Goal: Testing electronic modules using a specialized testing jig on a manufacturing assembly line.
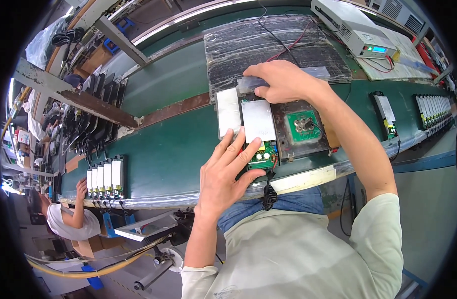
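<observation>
My left hand (223, 169) is spread open. Its fingertips rest at the lower ends of a white metal plate (229, 112) and of a green circuit board with a silver metal plate (259, 121). A coiled black cable (270, 195) hangs from this board over the table edge. Beyond it, my right hand (285, 82) curls over a translucent plastic bar (315, 73), thumb on the near side and fingers on the far side. Below my right forearm's near side, a dark fixture block (300, 148) carries a small green board with round metal contacts (303, 124).
A row of several boards (105, 177) stands at the left, near another person's hand (81, 188). At right are a single board (385, 114) and another row (432, 110). A white bench instrument (355, 30) with a lit display sits behind, its leads crossing a dark mat (238, 45).
</observation>
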### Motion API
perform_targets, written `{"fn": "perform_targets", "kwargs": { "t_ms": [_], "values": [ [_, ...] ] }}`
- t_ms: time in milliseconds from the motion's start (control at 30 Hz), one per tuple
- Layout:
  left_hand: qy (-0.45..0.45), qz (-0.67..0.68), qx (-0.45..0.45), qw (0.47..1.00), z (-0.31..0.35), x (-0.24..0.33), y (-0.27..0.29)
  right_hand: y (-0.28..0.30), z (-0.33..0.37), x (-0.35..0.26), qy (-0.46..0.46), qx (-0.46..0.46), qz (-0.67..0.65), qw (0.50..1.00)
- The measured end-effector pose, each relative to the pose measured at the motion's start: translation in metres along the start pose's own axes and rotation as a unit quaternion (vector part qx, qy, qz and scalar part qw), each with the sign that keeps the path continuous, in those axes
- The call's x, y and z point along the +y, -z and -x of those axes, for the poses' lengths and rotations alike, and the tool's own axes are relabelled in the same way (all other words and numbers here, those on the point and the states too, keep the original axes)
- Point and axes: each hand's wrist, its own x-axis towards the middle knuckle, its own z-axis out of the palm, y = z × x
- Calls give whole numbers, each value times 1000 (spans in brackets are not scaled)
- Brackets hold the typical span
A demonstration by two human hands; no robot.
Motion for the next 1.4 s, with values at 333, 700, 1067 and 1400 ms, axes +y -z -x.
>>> {"fn": "perform_targets", "kwargs": {
  "t_ms": [333,700,1067,1400],
  "values": [
    [5,8,16,1000,0,1,-5,2,2,-4,-27,-25,2,999],
    [39,85,138,986,4,3,-26,0,0,-6,-20,16,-9,1000],
    [123,87,183,971,10,21,-41,-4,-4,-3,-10,13,2,1000],
    [140,207,-22,968,110,46,-4,28,195,-46,-118,262,-187,939]
  ]
}}
